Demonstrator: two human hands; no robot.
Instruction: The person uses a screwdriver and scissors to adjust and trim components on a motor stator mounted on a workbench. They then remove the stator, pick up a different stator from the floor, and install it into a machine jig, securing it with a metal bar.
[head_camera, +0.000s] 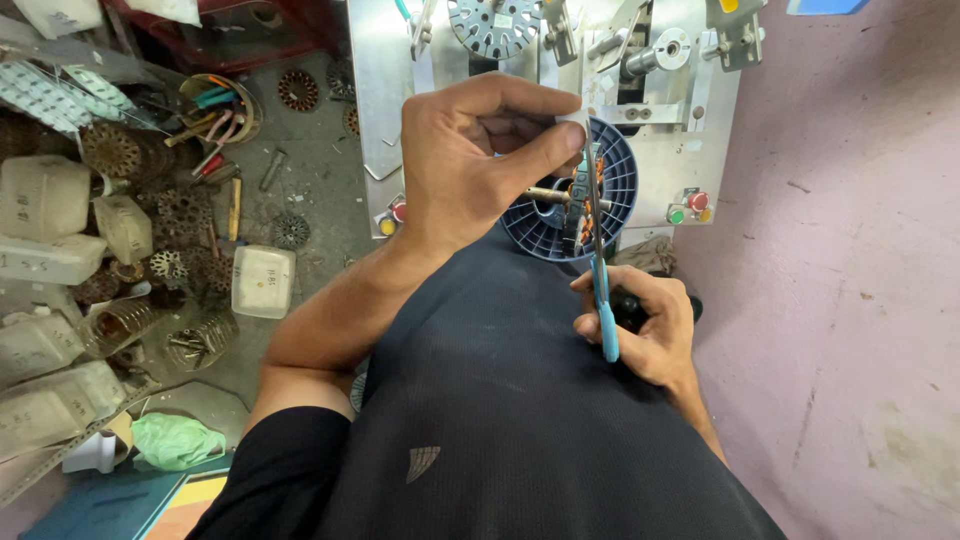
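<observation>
Head view. Left hand (465, 160) sits at upper centre of the frame, fingers curled and thumb pressed toward the forefinger, pinching a small pale strip (574, 122) at the top of a wound stator (585, 195). The stator, with copper windings, lies just right of the thumb tip, mounted on a short shaft in front of a blue ribbed disc (620, 165).

Right hand (645, 325) is at centre right, lower than the left, fingers closed round the blue-handled scissors (603, 290). The blades run up from the fist, across the stator face, and end near the pinched strip; whether the blades touch the windings is probably not resolvable here.

Edges: the grey metal machine plate (690, 140) with its red and green buttons backs the disc closely. The person's dark shirt (520, 400) fills the lower centre below both hands.

Open room: bare pink floor (850, 300) occupies the right of the frame. The left side is crowded with white plastic containers (262, 282), loose stator cores (200, 340) and hand tools.
</observation>
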